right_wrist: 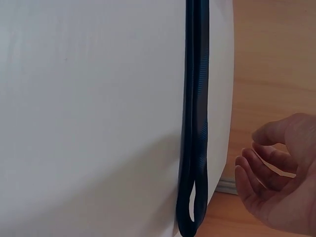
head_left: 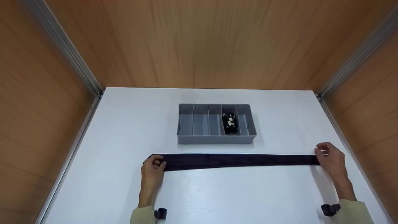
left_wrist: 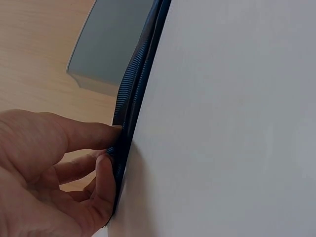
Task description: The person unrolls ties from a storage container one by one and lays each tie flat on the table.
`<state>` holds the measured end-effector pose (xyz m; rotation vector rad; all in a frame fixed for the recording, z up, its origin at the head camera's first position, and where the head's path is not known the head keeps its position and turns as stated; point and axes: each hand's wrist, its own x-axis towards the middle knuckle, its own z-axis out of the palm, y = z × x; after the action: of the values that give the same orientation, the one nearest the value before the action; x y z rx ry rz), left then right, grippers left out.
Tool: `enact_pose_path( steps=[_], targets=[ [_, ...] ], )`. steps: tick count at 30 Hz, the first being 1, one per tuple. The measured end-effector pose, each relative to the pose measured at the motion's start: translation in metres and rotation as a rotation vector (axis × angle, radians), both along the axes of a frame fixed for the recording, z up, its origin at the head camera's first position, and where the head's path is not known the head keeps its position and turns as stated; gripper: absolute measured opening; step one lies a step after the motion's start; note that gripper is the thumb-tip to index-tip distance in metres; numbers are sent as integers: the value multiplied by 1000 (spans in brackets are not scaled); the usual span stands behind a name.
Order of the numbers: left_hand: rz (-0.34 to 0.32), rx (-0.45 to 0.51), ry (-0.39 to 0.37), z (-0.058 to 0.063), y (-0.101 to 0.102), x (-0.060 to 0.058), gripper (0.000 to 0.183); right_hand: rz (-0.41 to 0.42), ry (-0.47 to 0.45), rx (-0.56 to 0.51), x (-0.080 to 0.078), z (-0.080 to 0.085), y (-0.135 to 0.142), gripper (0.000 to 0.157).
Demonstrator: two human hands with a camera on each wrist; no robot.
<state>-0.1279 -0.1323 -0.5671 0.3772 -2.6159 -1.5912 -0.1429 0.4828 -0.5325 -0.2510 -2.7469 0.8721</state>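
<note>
A dark navy necktie (head_left: 217, 161), doubled lengthwise, lies straight across the white table, wider at its left end. My left hand (head_left: 152, 171) pinches that wide end between thumb and fingers, as the left wrist view shows with the ribbed blue necktie (left_wrist: 133, 89). At the other end, the necktie (right_wrist: 197, 98) turns back in a narrow loop. Beside this loop hovers my right hand (right_wrist: 281, 173), fingers loosely bent, holding nothing and apart from the cloth. In the head view the right hand (head_left: 334, 161) overlaps the narrow end.
Behind the necktie stands a grey divided box (head_left: 214, 140) with several compartments. A black rolled-up item with a light pattern (head_left: 230, 123) sits in its second compartment from the right. Wooden panels (head_left: 199, 46) enclose the white table (head_left: 217, 196) at the back and both sides.
</note>
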Motion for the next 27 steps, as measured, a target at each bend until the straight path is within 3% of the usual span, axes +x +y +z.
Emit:
enact_pose_path(
  steps=[27],
  targets=[
    [1, 8, 16, -1, 0, 0, 21, 99, 110, -21, -13, 15, -43, 19]
  ],
)
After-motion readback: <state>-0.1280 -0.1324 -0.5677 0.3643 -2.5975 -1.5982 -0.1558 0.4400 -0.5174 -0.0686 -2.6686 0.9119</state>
